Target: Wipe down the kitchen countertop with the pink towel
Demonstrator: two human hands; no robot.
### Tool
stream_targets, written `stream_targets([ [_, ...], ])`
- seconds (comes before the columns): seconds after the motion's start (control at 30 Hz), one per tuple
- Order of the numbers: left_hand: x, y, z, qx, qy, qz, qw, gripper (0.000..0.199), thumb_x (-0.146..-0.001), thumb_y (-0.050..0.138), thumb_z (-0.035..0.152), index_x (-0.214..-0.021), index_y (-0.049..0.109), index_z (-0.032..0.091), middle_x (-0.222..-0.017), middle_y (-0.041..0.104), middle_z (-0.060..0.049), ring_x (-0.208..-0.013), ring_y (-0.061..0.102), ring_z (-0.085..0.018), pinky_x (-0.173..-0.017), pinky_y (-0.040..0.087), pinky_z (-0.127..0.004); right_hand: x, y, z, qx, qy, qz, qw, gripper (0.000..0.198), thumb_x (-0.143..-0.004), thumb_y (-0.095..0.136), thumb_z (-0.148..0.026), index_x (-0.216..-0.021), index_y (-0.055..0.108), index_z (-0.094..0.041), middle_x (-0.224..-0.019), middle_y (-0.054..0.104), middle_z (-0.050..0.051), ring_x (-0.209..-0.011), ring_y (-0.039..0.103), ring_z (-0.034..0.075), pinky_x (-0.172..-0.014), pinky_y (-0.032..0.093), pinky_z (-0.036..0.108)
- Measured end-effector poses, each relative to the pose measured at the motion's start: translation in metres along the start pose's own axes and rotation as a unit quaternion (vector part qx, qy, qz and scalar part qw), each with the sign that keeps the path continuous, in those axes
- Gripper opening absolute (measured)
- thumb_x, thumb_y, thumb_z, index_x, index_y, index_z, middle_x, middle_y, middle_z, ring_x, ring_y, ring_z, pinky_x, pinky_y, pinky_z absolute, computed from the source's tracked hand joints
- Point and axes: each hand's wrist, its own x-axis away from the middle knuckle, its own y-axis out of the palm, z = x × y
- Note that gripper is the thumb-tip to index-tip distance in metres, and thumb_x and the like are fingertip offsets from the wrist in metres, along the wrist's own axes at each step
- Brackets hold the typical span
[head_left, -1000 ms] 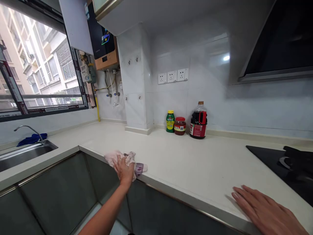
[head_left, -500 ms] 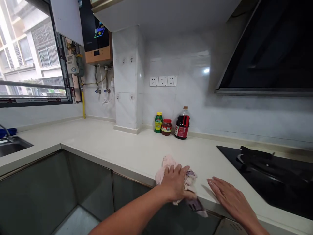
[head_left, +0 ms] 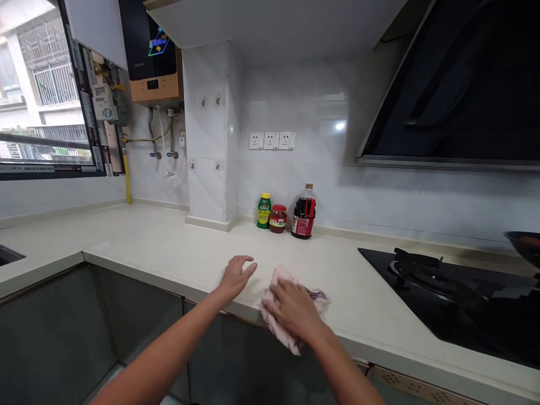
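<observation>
A pink-and-white cloth [head_left: 278, 332] lies crumpled at the front edge of the pale countertop [head_left: 169, 247], one part hanging over the edge. On top of it is my right hand [head_left: 295, 306], fingers curled over the fabric and gripping it against the counter. My left hand [head_left: 238, 275] hovers by the counter's front edge, left of the cloth, with thumb and fingers apart and nothing in it. Behind the cloth, by the wall, stand a green bottle with a yellow cap [head_left: 264, 211], a red-lidded jar [head_left: 278, 219] and a large dark sauce bottle [head_left: 304, 214].
A black gas hob [head_left: 422, 298] is set into the counter at the right, with part of a pan [head_left: 525, 244] behind. The range hood [head_left: 455, 112] overhangs it. A sink corner [head_left: 8, 256] shows far left. Grey cabinets [head_left: 139, 315] run below.
My left hand has let go of the cloth and moved left. My right hand has come from the bare counter onto the cloth. The view has shifted slightly right.
</observation>
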Motion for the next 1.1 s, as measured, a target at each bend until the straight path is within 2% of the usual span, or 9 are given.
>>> stream_targets([
  [0.07, -0.002, -0.012, -0.019, -0.053, -0.012, -0.006, 0.998, 0.02, -0.09, 0.058, 0.033, -0.101, 0.071, 0.022, -0.117, 0.068, -0.008, -0.123, 0.055, -0.026, -0.11, 0.037, -0.04, 0.004, 0.01, -0.008, 0.006, 0.005, -0.018, 1.0, 0.036, -0.101, 0.047, -0.047, -0.119, 0.065, -0.021, -0.133, 0.056, 0.014, -0.127, 0.044, 0.039, -0.104, 0.036, 0.06],
  [0.17, 0.0, -0.017, -0.038, -0.117, -0.033, -0.019, 0.992, 0.017, -0.087, 0.06, 0.031, -0.095, 0.072, 0.022, -0.112, 0.07, -0.009, -0.118, 0.057, -0.029, -0.105, 0.04, -0.043, 0.028, 0.016, 0.007, 0.033, 0.04, -0.032, 0.998, 0.048, -0.097, 0.054, -0.052, -0.137, 0.055, -0.025, -0.144, 0.048, 0.011, -0.134, 0.036, 0.042, -0.105, 0.033, 0.063],
  [0.33, 0.009, -0.012, -0.042, -0.161, -0.009, -0.061, 0.985, 0.023, -0.087, 0.062, 0.039, -0.102, 0.071, 0.025, -0.121, 0.066, -0.007, -0.123, 0.053, -0.029, -0.105, 0.036, -0.044, 0.1, 0.004, 0.091, 0.118, 0.15, -0.097, 0.977, 0.073, -0.089, 0.058, -0.06, -0.147, 0.045, -0.015, -0.151, 0.038, 0.012, -0.139, 0.031, 0.038, -0.106, 0.037, 0.059],
  [0.47, 0.011, -0.009, -0.036, -0.199, 0.01, -0.078, 0.977, 0.029, -0.088, 0.06, 0.046, -0.105, 0.07, 0.025, -0.125, 0.063, -0.009, -0.127, 0.05, -0.031, -0.105, 0.035, -0.048, 0.142, -0.015, 0.127, 0.175, 0.136, -0.129, 0.967, 0.086, -0.077, 0.073, -0.053, -0.147, 0.044, -0.013, -0.153, 0.033, 0.015, -0.14, 0.028, 0.041, -0.107, 0.034, 0.064],
  [0.57, 0.008, -0.007, -0.035, -0.216, 0.025, -0.085, 0.972, 0.032, -0.089, 0.058, 0.05, -0.106, 0.069, 0.025, -0.126, 0.062, -0.009, -0.126, 0.049, -0.032, -0.103, 0.035, -0.049, 0.132, -0.019, 0.104, 0.168, 0.078, -0.133, 0.974, 0.098, -0.066, 0.088, -0.038, -0.148, 0.041, -0.013, -0.15, 0.037, 0.02, -0.135, 0.036, 0.043, -0.104, 0.038, 0.063],
  [0.67, 0.005, -0.006, -0.037, -0.217, 0.033, -0.082, 0.972, 0.034, -0.091, 0.054, 0.052, -0.106, 0.069, 0.025, -0.125, 0.063, -0.01, -0.125, 0.05, -0.032, -0.102, 0.035, -0.049, 0.091, -0.008, 0.054, 0.135, 0.017, -0.088, 0.987, 0.094, -0.068, 0.092, -0.028, -0.147, 0.042, -0.018, -0.148, 0.04, 0.019, -0.134, 0.037, 0.042, -0.107, 0.036, 0.058],
  [0.83, 0.003, -0.008, -0.037, -0.216, 0.019, -0.081, 0.973, 0.034, -0.092, 0.05, 0.051, -0.104, 0.07, 0.027, -0.124, 0.065, -0.008, -0.124, 0.051, -0.031, -0.102, 0.035, -0.048, 0.029, 0.008, -0.007, 0.055, 0.007, -0.021, 0.998, 0.078, -0.078, 0.088, -0.047, -0.139, 0.047, -0.02, -0.128, 0.056, 0.013, -0.126, 0.043, 0.04, -0.108, 0.035, 0.055],
  [0.97, 0.003, -0.01, -0.039, -0.221, 0.017, -0.084, 0.972, 0.034, -0.091, 0.051, 0.051, -0.106, 0.069, 0.026, -0.127, 0.064, -0.008, -0.126, 0.051, -0.03, -0.104, 0.034, -0.048, 0.025, -0.002, 0.003, -0.022, 0.01, -0.048, 0.999, 0.058, -0.092, 0.073, -0.049, -0.137, 0.049, -0.022, -0.133, 0.054, 0.011, -0.124, 0.045, 0.034, -0.108, 0.035, 0.052],
  [1.1, 0.001, -0.01, -0.044, -0.217, 0.021, -0.09, 0.972, 0.036, -0.092, 0.049, 0.053, -0.106, 0.069, 0.027, -0.129, 0.064, -0.008, -0.127, 0.051, -0.03, -0.104, 0.034, -0.048, 0.042, -0.019, 0.051, -0.132, 0.048, -0.134, 0.981, 0.072, -0.091, 0.069, -0.04, -0.15, 0.035, -0.014, -0.157, 0.026, 0.014, -0.143, 0.023, 0.028, -0.118, 0.023, 0.047],
])
